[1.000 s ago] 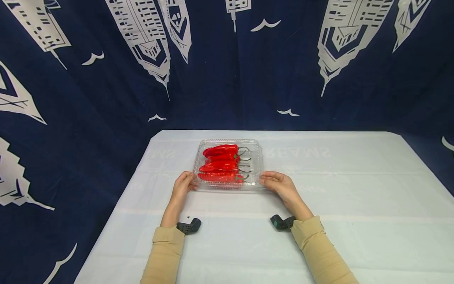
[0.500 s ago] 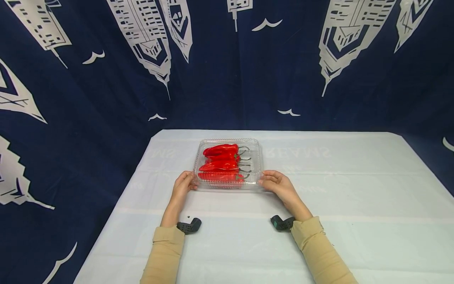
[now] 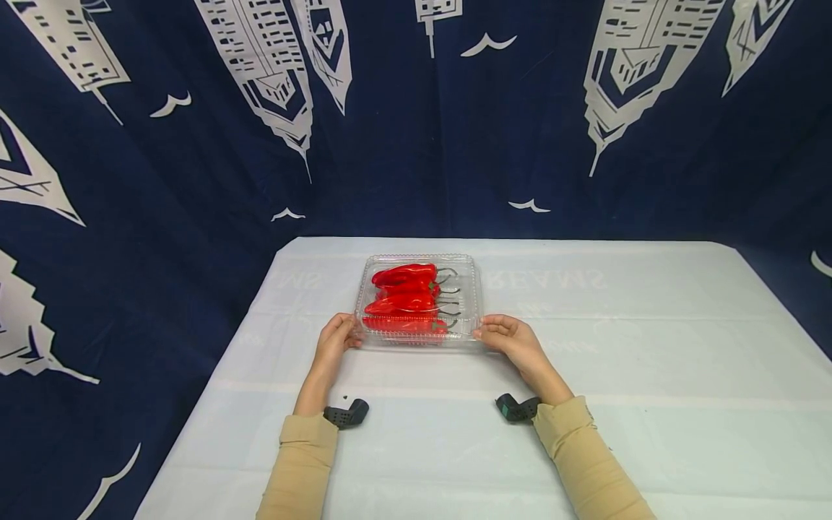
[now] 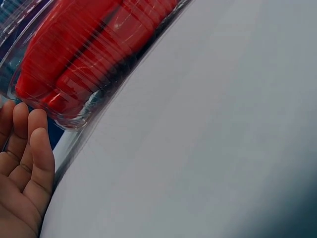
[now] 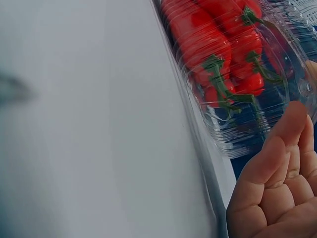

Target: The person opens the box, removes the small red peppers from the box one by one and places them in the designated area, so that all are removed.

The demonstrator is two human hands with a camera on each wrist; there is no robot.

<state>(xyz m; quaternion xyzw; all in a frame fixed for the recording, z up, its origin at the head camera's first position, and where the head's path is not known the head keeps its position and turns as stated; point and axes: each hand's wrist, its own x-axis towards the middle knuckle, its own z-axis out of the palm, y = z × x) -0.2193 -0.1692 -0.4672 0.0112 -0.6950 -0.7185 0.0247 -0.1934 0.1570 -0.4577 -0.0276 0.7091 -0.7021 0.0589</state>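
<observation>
A clear plastic container (image 3: 464, 328) with its lid down lies on the white table, and several red peppers (image 3: 403, 305) with green stems show through it. My left hand (image 3: 334, 352) touches its near left corner; in the left wrist view the loosely bent fingers (image 4: 37, 124) rest at the container's end. At the near right corner is my right hand (image 3: 520, 352), fingertips against the side. From the right wrist, the thumb and fingers of that hand (image 5: 282, 183) lie relaxed along the clear wall (image 5: 233, 144). The container hides some fingertips.
The white table (image 3: 624, 404) stretches far to the right of the container. Behind it and on the left hangs a dark blue cloth (image 3: 403, 180) with white building and bird prints. A black device (image 3: 347, 414) is on the left wrist, another (image 3: 516, 407) on the right.
The right fingers have shifted very slightly at the container's corner. The container, the peppers and the left hand look unmoved.
</observation>
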